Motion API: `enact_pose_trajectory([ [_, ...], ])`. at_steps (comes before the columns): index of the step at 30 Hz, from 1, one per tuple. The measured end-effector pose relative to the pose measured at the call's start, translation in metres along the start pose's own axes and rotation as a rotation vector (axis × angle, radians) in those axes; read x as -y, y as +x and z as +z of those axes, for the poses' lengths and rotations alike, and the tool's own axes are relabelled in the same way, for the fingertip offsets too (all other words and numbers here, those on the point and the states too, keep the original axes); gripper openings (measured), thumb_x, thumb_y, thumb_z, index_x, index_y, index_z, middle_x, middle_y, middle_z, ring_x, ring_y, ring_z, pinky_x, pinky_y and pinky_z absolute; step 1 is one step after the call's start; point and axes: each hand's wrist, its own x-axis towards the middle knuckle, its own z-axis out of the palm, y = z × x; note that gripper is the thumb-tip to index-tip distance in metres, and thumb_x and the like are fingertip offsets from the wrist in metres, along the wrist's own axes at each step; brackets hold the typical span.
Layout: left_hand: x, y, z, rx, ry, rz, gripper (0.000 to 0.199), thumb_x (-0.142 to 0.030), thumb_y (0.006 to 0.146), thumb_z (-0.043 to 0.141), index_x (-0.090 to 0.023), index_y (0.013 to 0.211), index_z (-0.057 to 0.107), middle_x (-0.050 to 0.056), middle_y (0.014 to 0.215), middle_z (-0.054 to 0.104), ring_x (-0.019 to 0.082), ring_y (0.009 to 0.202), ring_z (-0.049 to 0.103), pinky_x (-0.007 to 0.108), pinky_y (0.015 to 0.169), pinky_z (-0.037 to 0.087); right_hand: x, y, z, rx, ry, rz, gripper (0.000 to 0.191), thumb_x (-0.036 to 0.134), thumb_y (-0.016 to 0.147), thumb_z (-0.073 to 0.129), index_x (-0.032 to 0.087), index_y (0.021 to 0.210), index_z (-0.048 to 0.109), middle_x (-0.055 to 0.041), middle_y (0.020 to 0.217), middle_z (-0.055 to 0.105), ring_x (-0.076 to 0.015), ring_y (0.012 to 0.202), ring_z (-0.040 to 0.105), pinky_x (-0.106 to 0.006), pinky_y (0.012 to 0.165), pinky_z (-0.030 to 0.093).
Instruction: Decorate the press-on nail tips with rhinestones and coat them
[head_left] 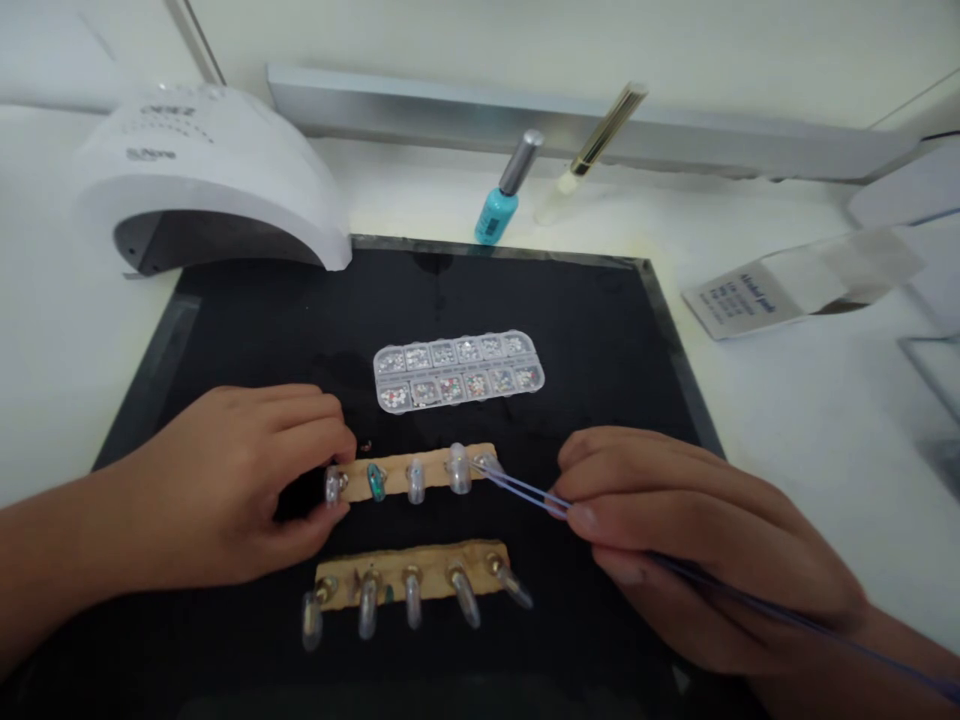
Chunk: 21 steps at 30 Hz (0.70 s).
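My left hand [255, 480] pinches the left end of a tan strip [435, 468] that bears several artificial nails on small metal stands. One of these is a teal nail [376, 482]; the others look clear and shiny. My right hand [690, 540] grips purple tweezers [525, 491], whose tips reach the nails at the strip's right end. Whether the tips hold anything is too small to tell. Nearer to me lies a second tan strip [397, 560] with several clear nails. Beyond the first strip sits a clear compartment case [459, 372] of rhinestones.
A black mat [285, 330] lies under the strips. A white nail lamp [225, 170] stands at the back left. Behind the mat are a turquoise polish bottle [496, 212] and a gold-capped bottle [604, 135]. An alcohol pad box [750, 300] lies at the right.
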Motion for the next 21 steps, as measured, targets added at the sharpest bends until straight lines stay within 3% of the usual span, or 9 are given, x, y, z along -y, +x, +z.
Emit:
enact_pose_trajectory([
  [6, 0.000, 0.000, 0.000, -0.003, 0.002, -0.002, 0.005, -0.021, 0.085, 0.053, -0.021, 0.085, 0.058, 0.001, 0.077, 0.059, 0.016, 0.067, 0.053, 0.030, 0.057, 0.038, -0.002, -0.001, 0.000, 0.005, 0.018, -0.009, 0.019, 0.008, 0.086, 0.056, 0.018, 0.101, 0.062, -0.0082, 0.083, 0.070, -0.0180, 0.076, 0.068, -0.031, 0.067, 0.061],
  [16, -0.002, 0.004, -0.007, 0.028, 0.005, 0.001, 0.006, -0.024, 0.081, 0.058, -0.019, 0.083, 0.060, 0.002, 0.079, 0.062, 0.016, 0.070, 0.056, 0.028, 0.060, 0.041, -0.016, 0.000, 0.004, -0.162, 0.229, -0.045, 0.026, 0.005, 0.079, 0.059, 0.015, 0.103, 0.066, -0.0073, 0.079, 0.067, -0.0172, 0.068, 0.065, -0.030, 0.056, 0.057],
  [21, 0.005, -0.006, -0.020, 0.097, -0.080, 0.039, 0.045, -0.035, 0.077, 0.068, -0.018, 0.117, 0.057, 0.005, 0.100, 0.065, 0.018, 0.087, 0.062, 0.030, 0.075, 0.052, -0.006, 0.003, 0.002, -0.335, 0.234, 0.054, 0.014, 0.025, 0.090, 0.058, 0.023, 0.100, 0.068, -0.0047, 0.074, 0.067, -0.0182, 0.062, 0.064, -0.031, 0.052, 0.053],
])
